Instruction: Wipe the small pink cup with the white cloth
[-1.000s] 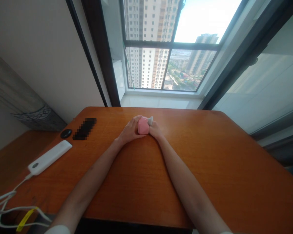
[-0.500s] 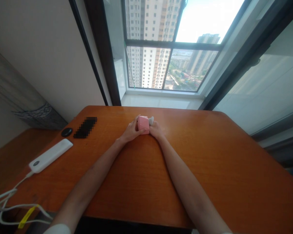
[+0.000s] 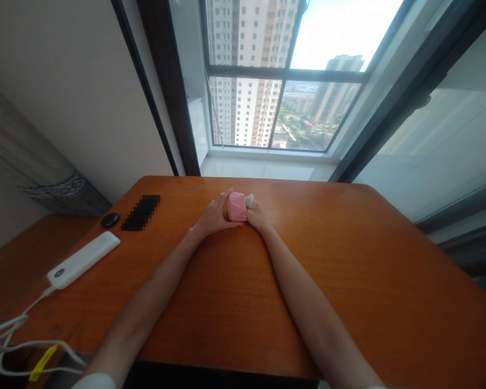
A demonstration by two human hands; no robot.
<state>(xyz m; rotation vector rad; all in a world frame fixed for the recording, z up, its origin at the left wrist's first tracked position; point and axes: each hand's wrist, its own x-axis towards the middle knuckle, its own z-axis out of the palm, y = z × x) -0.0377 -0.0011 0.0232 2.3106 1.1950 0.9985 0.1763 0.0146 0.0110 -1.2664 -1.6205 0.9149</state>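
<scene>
A small pink box-shaped object (image 3: pixel 237 207) with a thin light line across its face is between my hands near the far middle of the table. My left hand (image 3: pixel 214 216) curves around its left side, fingers spread at the top and thumb stretched along below. A gap shows between the palm and the box. My right hand (image 3: pixel 259 217) is closed at the box's right side, close against it. From the top of that fist pokes a small grey-white piece (image 3: pixel 249 201), whose kind I cannot make out. The fingertips of the right hand are hidden.
On the brown wooden table (image 3: pixel 368 259), a white power bank-like device (image 3: pixel 84 260) with a white cable (image 3: pixel 36 340) lies at the left. Beyond it are a round black object (image 3: pixel 110 220) and a blurred-out dark rectangle (image 3: pixel 141 213). A window (image 3: pixel 287 113) stands behind the table.
My left hand has opened wider, its thumb coming down off the face of the pink object. The pink object has turned slightly; the right hand has hardly moved.
</scene>
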